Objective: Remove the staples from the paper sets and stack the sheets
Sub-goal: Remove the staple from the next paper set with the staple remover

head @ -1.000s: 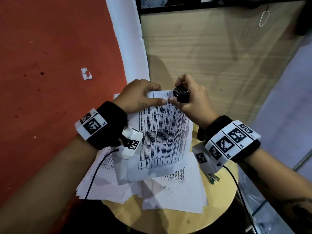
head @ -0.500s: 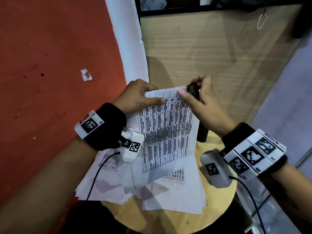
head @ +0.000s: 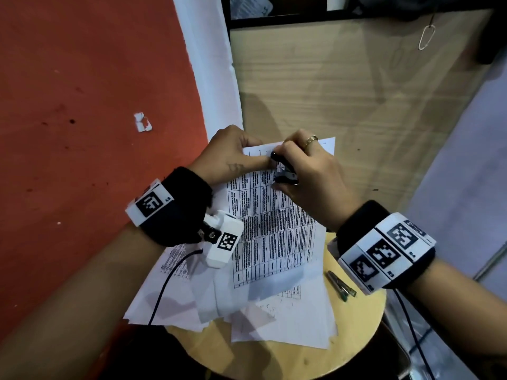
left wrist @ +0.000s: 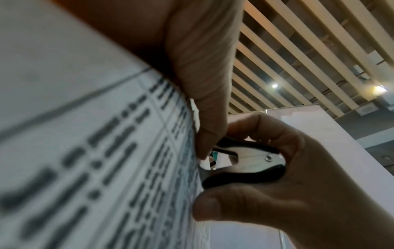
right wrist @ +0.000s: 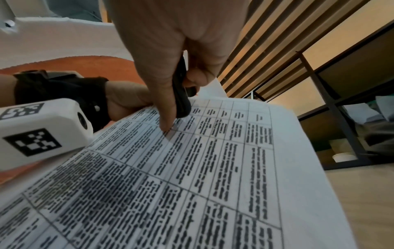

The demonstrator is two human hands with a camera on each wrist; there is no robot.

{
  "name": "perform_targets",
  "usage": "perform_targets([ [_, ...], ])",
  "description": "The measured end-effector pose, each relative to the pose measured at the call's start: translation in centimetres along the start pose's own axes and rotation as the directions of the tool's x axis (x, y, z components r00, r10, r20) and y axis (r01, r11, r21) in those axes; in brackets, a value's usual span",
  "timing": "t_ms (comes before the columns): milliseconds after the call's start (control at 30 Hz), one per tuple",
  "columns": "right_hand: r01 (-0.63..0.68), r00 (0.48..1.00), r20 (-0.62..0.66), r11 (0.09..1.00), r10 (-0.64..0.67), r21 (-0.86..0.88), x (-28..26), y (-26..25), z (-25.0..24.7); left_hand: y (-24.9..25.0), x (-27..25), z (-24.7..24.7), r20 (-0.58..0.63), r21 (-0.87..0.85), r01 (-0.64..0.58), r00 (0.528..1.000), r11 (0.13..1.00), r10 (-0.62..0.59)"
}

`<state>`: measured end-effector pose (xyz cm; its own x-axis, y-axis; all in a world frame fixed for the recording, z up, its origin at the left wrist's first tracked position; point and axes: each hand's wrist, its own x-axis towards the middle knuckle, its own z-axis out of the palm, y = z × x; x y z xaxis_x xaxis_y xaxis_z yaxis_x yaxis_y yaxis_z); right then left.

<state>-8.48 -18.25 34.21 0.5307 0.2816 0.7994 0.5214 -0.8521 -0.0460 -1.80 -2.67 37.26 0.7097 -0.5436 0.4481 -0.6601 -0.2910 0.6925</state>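
Note:
A printed paper set (head: 271,226) with dense tables is held up, tilted over a round wooden stool (head: 362,325). My left hand (head: 233,157) pinches its top left corner, thumb on the front of the sheet (left wrist: 106,134). My right hand (head: 304,171) grips a black and metal staple remover (head: 284,172), whose metal claws (left wrist: 221,151) sit at the paper's top edge beside my left thumb (left wrist: 204,118). In the right wrist view the staple remover (right wrist: 181,94) presses on the sheet (right wrist: 213,168). The staple itself is hidden.
Loose white sheets (head: 274,319) lie spread on the stool under the held set. Green pens (head: 341,283) lie at the stool's right edge. A red wall (head: 82,105) stands at the left, a wooden panel (head: 343,91) behind, and a pale surface (head: 466,174) at the right.
My right hand has come back from the paper's upper right edge to the top left, bringing the staple remover down onto the sheet next to my left thumb. The left hand has kept its hold.

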Motion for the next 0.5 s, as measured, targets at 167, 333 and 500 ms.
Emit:
perform_targets([
  [167,0.039,0.999,0.006,0.999,-0.039,-0.038,0.32,-0.35,-0.14,-0.07,0.09,-0.14,-0.028,0.030,-0.009,1.000,1.000,0.010],
  [333,0.032,0.999,-0.015,0.998,-0.033,-0.048,0.55,-0.49,0.05,-0.17,0.10,0.20,-0.065,0.054,0.007,0.998,0.999,-0.004],
  [500,0.060,0.997,-0.048,0.995,-0.064,-0.076,0.82,-0.60,0.17,-0.19,-0.25,0.14,-0.056,0.024,0.008,0.998,1.000,-0.007],
])
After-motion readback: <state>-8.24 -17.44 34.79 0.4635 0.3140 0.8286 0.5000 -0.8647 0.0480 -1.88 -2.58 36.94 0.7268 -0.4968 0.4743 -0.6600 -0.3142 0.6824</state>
